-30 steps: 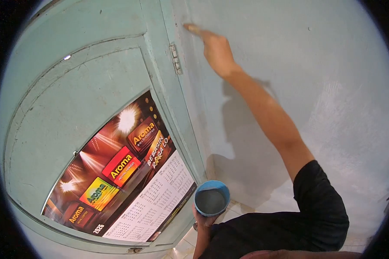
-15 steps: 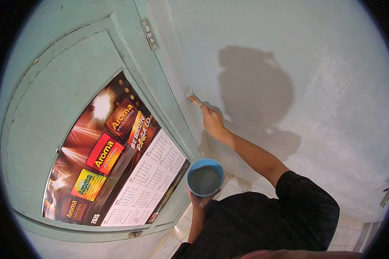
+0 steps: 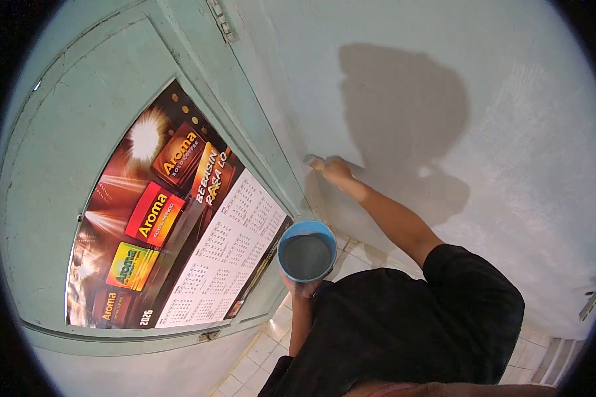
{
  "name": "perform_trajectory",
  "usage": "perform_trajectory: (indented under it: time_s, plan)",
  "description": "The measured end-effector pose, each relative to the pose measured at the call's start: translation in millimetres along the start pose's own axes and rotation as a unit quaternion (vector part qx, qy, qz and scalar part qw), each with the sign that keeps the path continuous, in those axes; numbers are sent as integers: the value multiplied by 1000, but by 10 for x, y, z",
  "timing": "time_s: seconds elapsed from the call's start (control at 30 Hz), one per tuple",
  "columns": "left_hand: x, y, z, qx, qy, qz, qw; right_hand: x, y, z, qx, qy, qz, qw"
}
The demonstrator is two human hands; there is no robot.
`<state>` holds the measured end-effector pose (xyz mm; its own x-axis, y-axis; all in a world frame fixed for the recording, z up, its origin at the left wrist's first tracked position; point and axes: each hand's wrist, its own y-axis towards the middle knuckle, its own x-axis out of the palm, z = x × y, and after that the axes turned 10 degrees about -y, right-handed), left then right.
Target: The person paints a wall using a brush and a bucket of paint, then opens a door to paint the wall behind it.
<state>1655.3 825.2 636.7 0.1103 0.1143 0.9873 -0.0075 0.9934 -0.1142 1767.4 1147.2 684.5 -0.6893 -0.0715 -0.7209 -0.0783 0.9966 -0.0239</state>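
Brush [image 3: 313,161] sits just right of frame centre, in the strip of wall [image 3: 543,185] beside the door [image 3: 99,132]. Bristle end points left and slightly up, long axis running from there down-right into the right hand [image 3: 338,173], which is closed around the handle. Bristles look to be at the wall, can't confirm contact. Left hand [image 3: 300,286] is cupped under the blue bucket [image 3: 304,227] at lower centre, fingers partly hidden; bucket mouth faces the camera, grey contents [image 3: 308,257] inside. Hands well apart.

Vs 0.5 s ago: brush is farther down the wall relative to the hinge [image 3: 220,20], and its axis lies a bit flatter in frame. View shifted too: hinge, calendar [image 3: 212,258] and bucket all sit higher in frame.

Edges: door edge runs diagonally from upper centre-left to the bucket, left of the brush. Calendar corner is close to the bucket's left rim in view. Floor tiles [image 3: 261,347] at bottom. Open wall spreads right of the brush to the right border, head shadow [image 3: 404,99] across it
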Motion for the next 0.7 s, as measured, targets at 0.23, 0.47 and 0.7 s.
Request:
perform_trajectory:
  time_s: [0.23, 0.47, 0.7]
  plan:
    - [-73, 107, 12, 26, -38, 13, 999, -818, -24, -950, -24, 95, 65, 993]
    - [-217, 179, 34, 22, -46, 26, 998, -1614, -2, -1465, -139, 205, 63, 967]
    - [-108, 111, 42, 29, -5, 33, 999, -2028, -173, -1927, -195, 280, 162, 926]
